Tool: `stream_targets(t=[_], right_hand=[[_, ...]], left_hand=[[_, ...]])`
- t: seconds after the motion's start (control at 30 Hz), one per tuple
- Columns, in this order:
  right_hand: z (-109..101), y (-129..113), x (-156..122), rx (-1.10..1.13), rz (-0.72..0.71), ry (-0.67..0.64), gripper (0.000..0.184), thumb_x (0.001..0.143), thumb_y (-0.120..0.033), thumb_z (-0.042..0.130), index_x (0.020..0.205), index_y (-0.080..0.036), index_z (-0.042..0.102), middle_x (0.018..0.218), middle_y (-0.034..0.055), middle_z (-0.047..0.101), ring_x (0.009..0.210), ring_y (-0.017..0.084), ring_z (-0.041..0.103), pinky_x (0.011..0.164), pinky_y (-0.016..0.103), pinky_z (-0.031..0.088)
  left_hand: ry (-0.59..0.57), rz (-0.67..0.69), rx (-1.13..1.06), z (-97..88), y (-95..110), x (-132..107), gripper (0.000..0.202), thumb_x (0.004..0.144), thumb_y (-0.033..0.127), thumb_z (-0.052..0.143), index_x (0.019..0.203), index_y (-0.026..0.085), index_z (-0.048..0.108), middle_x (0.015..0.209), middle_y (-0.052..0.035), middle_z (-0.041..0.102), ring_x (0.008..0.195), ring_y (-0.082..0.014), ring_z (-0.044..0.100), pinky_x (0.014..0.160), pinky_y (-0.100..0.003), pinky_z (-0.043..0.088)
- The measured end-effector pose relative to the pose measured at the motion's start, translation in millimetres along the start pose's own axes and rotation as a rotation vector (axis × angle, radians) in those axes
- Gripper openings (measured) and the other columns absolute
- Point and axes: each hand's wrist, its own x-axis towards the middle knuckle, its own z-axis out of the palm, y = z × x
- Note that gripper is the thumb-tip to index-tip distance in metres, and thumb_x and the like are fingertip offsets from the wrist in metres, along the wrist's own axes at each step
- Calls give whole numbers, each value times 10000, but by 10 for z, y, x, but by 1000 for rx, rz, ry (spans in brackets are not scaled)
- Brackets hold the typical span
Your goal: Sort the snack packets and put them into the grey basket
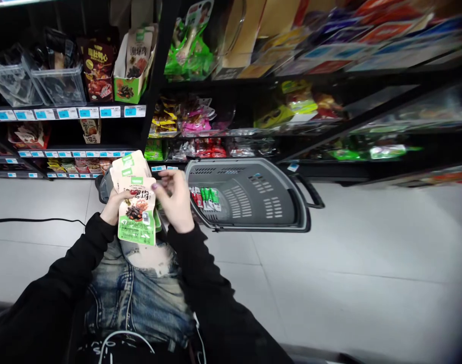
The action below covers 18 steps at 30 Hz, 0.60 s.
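Observation:
My left hand (119, 205) is closed on several flat snack packets (136, 222), fanned one over another, its thumb lying across the front one. They are cream above and green below, with a food picture and dark printed characters. At the front packet's upper right corner is my right hand (175, 199), thumb on the edge and fingers curled; part of its grip is hidden. Both hands are above my knees. Just to the right, a grey shopping basket (249, 230) stands on the floor, with red and green-and-white packets (210, 198) at its near-left end.
Dark shelves (215, 86) of bagged snacks run across the front. An open display box (134, 71) at upper left holds similar packets beside clear plastic bins (59, 83). The basket's handle (310, 192) sticks out right over pale floor tiles (352, 263). A black cable (33, 220) lies left.

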Motion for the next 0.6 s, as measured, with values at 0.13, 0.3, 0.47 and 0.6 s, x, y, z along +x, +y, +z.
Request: stream_targets(t=[0.13,0.3,0.47,0.6], right_hand=[[-39,-33,-293,-237,84,-80,471,562,-449,765,890,-209,526,911,57,502,877,247,517,830,436,461],[-22,38,-379,-215,106,-54,290,661,-410,698,804,-219,532,858,49,500,881,242,520,813,408,470],[-32,96,-409,-165,86,-68,256,685,-380,684,825,-214,548,832,32,536,819,204,546,732,346,484],[-91,122,-415,-74,106,-76,271,668,-381,701,791,-212,528,839,21,561,760,177,571,676,310,485]], left_hand=[[11,84,12,21,-54,-8,537,514,137,738,1034,163,607,1039,-69,717,976,-273,665,905,-386,495],[-18,91,-45,10,-109,-4,599,589,291,782,1130,165,560,1124,-105,684,1082,-282,622,967,-397,460],[-100,41,-124,-54,-121,9,616,634,411,756,1166,171,560,1194,-106,652,1154,-288,577,1008,-404,440],[-111,-5,-142,-105,-118,23,577,635,430,746,1126,172,590,1150,-97,676,1138,-293,588,1007,-416,445]])
